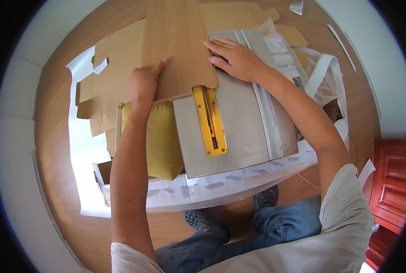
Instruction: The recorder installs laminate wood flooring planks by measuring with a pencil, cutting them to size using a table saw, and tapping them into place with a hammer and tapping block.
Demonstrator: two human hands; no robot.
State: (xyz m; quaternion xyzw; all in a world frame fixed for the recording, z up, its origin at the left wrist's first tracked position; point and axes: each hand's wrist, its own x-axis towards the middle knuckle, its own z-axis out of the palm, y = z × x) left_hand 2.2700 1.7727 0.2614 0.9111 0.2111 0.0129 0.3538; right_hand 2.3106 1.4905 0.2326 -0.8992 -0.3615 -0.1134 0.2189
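Our left grip (143, 84) thumbs the board (180, 50) at its left edge, pinch unclear; our right grip (236, 59) spreads at its right; uneven pressure could skew it.

Bright light glares off the white sheet (88, 182); black-rimmed fisheye edges bow.

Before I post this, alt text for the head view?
The person's left hand has its thumb on a wooden board, while the right hand lies outstretched at the board's right edge. The board overlaps a grey metal plate with a yellow slotted insert; a yellow bundle sits left of the plate, with flattened cardboard beyond.
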